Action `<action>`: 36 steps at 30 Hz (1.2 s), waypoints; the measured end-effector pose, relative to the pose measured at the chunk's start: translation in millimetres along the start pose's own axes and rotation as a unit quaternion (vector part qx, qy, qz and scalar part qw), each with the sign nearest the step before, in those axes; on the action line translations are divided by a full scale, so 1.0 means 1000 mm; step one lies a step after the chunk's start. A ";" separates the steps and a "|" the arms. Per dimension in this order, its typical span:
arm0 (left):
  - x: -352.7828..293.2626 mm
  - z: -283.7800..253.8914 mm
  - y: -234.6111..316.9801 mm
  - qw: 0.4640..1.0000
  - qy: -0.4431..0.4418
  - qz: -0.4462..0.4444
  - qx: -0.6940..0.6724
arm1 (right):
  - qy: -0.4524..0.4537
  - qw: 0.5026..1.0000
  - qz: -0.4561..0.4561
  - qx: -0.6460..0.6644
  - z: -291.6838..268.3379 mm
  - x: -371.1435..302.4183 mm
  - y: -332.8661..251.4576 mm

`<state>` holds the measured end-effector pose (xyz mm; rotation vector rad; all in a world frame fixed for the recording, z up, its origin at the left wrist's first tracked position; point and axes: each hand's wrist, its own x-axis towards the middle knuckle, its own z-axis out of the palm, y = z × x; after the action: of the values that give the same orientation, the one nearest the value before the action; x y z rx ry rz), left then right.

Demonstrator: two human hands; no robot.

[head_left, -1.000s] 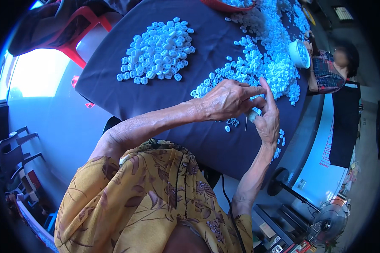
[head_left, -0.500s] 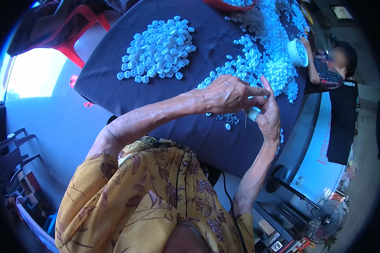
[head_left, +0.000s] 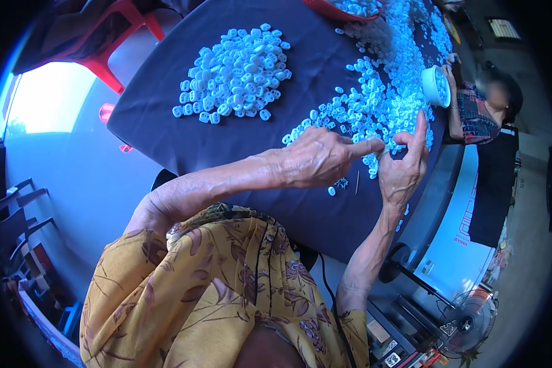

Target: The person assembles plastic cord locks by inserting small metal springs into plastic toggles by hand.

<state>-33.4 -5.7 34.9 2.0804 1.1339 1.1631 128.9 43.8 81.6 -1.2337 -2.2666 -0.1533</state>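
My left hand (head_left: 320, 157) reaches across from the left, index finger stretched toward my right hand and the other fingers curled under, mostly hidden. My right hand (head_left: 405, 168) is raised, thumb and a finger bent together, another finger pointing up. Whatever either hand holds is too small or hidden to name. A thin, light-coloured rod (head_left: 357, 183) shows just below my left hand; whether it is held, I cannot tell. Beyond my hands spreads a heap of small white oval plastic pieces (head_left: 405, 101). Small dark metal-looking bits (head_left: 342, 183) lie beside a single white piece (head_left: 332, 191).
A separate pile of white pieces (head_left: 233, 73) sits at the far left of the dark tablecloth (head_left: 159, 98). A red basin (head_left: 325, 8) stands at the far edge. On the right, a co-worker holds a white tub (head_left: 432, 87). A fan (head_left: 469, 322) stands lower right.
My left hand has moved slightly lower and my right hand slightly right. The co-worker's tub appears a little lower. The view has shifted slightly.
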 end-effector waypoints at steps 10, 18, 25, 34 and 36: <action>0.007 -0.010 0.004 0.991 -0.103 -0.053 -0.066 | 0.023 0.999 -0.025 -0.015 -0.007 -0.001 -0.005; 0.003 -0.008 -0.016 0.680 0.047 -0.296 -0.669 | -0.052 0.934 0.184 0.302 -0.006 -0.014 -0.005; 0.004 -0.004 -0.010 0.676 0.076 -0.329 -0.655 | -0.023 0.978 0.012 0.205 -0.004 -0.017 -0.029; 0.003 -0.005 -0.002 0.687 0.059 -0.324 -0.648 | -0.001 0.983 -0.020 0.184 0.003 -0.028 -0.024; 0.003 -0.003 0.000 0.696 0.065 -0.321 -0.639 | -0.004 0.981 -0.011 0.193 0.004 -0.028 -0.025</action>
<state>-35.6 -3.4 37.8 0.4587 0.6036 1.1557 119.1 9.7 67.4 -1.0036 -2.1830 0.2717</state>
